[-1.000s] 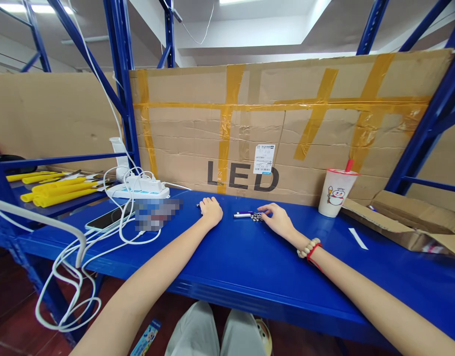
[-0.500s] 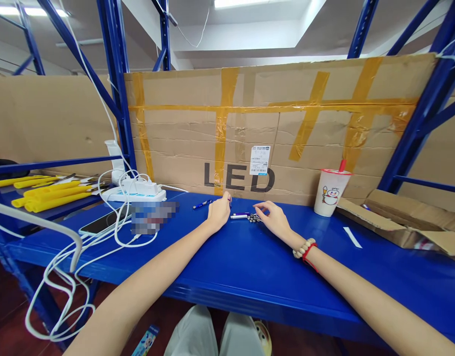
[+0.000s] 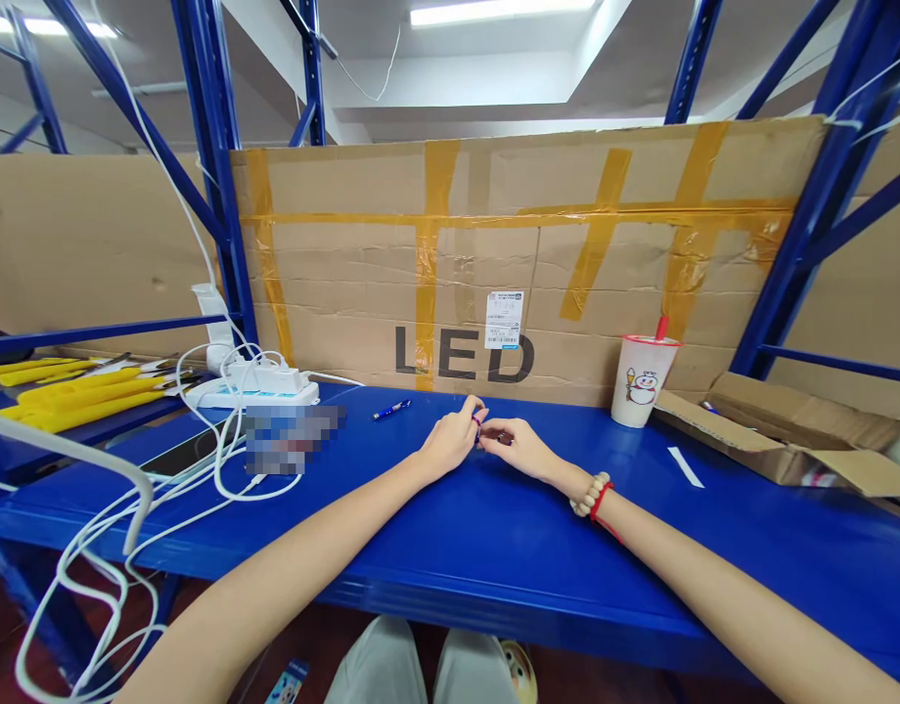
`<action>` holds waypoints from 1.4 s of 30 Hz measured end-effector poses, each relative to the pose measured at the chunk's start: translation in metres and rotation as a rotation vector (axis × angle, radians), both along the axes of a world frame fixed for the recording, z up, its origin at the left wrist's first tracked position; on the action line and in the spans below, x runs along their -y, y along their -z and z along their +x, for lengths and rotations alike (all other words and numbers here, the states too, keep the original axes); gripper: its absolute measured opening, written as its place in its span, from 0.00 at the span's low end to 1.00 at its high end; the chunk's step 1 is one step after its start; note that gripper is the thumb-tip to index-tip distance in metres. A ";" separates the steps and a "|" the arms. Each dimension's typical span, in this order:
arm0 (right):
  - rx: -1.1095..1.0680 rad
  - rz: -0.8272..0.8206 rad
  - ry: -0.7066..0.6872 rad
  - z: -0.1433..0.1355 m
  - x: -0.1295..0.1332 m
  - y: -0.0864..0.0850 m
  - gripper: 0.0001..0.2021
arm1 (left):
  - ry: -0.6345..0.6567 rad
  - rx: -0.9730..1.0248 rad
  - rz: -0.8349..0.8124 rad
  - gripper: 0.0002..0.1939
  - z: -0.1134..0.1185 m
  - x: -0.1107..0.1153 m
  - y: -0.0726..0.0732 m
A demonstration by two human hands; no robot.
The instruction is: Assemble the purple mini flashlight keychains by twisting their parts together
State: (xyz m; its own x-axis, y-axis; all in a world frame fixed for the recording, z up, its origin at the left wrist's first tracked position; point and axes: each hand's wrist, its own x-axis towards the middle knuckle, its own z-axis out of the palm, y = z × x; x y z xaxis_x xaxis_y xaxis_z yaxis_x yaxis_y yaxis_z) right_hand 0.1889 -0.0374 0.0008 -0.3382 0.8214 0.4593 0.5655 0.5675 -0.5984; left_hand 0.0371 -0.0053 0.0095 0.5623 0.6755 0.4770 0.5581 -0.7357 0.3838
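My left hand (image 3: 454, 438) is closed in a pinch on a small blue piece (image 3: 477, 419) that looks like a pen part, mostly hidden by the fingers. My right hand (image 3: 524, 450) meets it from the right, its fingertips curled together by the blue piece. Small dark shiny parts (image 3: 504, 438) show under the right hand's curled fingers; whether they are gripped or lie on the table is unclear. To the left of my hands, a blue pen (image 3: 392, 411) with a silver band lies on the blue table (image 3: 450, 548).
A white cup (image 3: 643, 383) with a red straw stands at right, beside an open cardboard box (image 3: 780, 440) and a white paper strip (image 3: 686, 467). At left are a power strip (image 3: 255, 391), tangled white cables, a phone (image 3: 190, 452) and yellow-handled tools (image 3: 90, 396). Cardboard (image 3: 347, 284) walls the back.
My right hand has moved left to meet my left hand and now covers the small metal parts. The silver-and-blue pen barrel between the hands is no longer visible. The camera view has shifted slightly.
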 end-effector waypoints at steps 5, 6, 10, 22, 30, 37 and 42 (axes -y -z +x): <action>0.116 0.075 0.075 0.003 -0.004 0.004 0.14 | -0.039 -0.071 0.017 0.11 0.000 0.000 -0.001; 0.135 0.092 0.082 0.003 -0.003 0.004 0.14 | -0.051 -0.079 0.018 0.10 0.000 0.000 -0.001; 0.258 0.205 0.133 0.003 0.000 0.001 0.12 | -0.095 -0.092 0.014 0.10 0.001 0.000 0.000; 0.147 0.288 0.314 0.002 0.004 -0.004 0.11 | -0.069 0.288 -0.179 0.09 0.008 -0.017 0.010; -0.046 0.181 0.310 0.004 0.000 -0.003 0.12 | 0.050 0.497 -0.483 0.07 0.010 -0.011 0.005; -0.167 0.190 0.255 0.008 -0.005 -0.001 0.13 | 0.032 0.484 -0.409 0.17 0.008 -0.009 0.007; -0.138 0.220 0.243 0.008 -0.005 0.000 0.13 | -0.032 0.418 -0.229 0.13 0.007 -0.016 0.009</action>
